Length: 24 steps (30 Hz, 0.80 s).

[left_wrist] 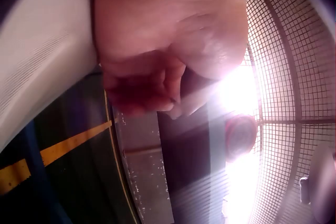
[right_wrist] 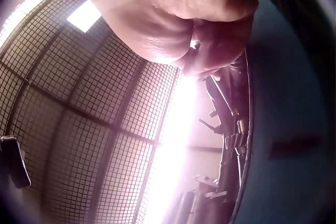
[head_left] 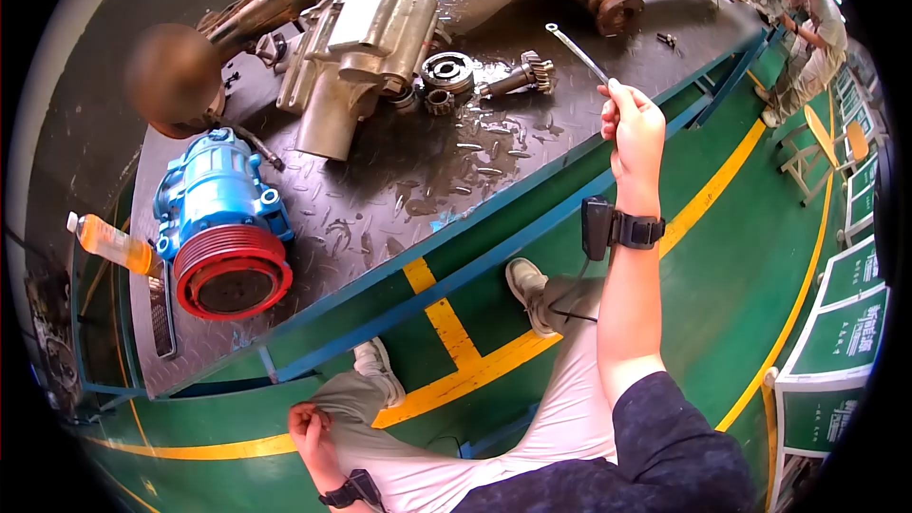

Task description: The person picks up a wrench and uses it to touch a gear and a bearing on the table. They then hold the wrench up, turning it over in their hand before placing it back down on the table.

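My right hand point(head_left: 634, 131) is raised over the front edge of the workbench point(head_left: 380, 247). It pinches a wrench point(head_left: 577, 53) between thumb and fingers; the ring end points away over the bench and the near end is hidden in the grip. In the right wrist view the curled fingers of that hand point(right_wrist: 184, 16) hide much of the tool. Low by my left knee, my left hand point(head_left: 313, 432) hangs with loosely curled fingers. Nothing shows in the left hand point(left_wrist: 168, 35) in its wrist view.
On the bench stand a blue compressor with a red pulley point(head_left: 233, 271), a grey metal housing point(head_left: 351, 57), a bearing point(head_left: 447, 72) and a gear shaft point(head_left: 521, 76). A rusty axle point(head_left: 285, 0) lies behind, an orange bottle point(head_left: 112, 245) at left. Another person point(head_left: 815, 38) works at far right.
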{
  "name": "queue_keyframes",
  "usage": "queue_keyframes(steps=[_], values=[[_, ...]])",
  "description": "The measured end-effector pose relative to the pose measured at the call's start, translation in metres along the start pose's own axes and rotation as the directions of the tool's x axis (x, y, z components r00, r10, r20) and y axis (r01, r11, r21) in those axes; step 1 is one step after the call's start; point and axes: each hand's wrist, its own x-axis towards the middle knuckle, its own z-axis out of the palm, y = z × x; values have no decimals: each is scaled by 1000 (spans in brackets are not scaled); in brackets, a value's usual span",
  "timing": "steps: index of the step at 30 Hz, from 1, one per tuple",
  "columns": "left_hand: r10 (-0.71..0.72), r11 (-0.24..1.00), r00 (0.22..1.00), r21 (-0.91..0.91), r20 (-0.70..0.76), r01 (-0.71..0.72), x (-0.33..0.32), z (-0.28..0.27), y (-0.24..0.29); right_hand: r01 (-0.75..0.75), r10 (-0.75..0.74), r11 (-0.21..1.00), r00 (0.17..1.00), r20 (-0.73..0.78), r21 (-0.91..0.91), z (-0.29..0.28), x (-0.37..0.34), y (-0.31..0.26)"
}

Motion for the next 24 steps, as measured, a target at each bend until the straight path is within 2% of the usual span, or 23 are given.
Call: queue_keyframes(steps=[2,5,10,24], values=[[33,997,999,-65,18,-32,-4,-4,-2,11,-11,1000,1000,4,-9,0,2,1],[56,966,998,-254,-3,-55,-5,-3,1,14,-14,1000,1000,19,-22,-4,1,0],[71,929,997,-366,19,-60,-4,-10,3,24,-23,1000,999,39,-15,-9,-1,2],[32,958,999,-285,40,-19,-4,-8,1,39,-39,999,998,40,8,-17,-2,7]])
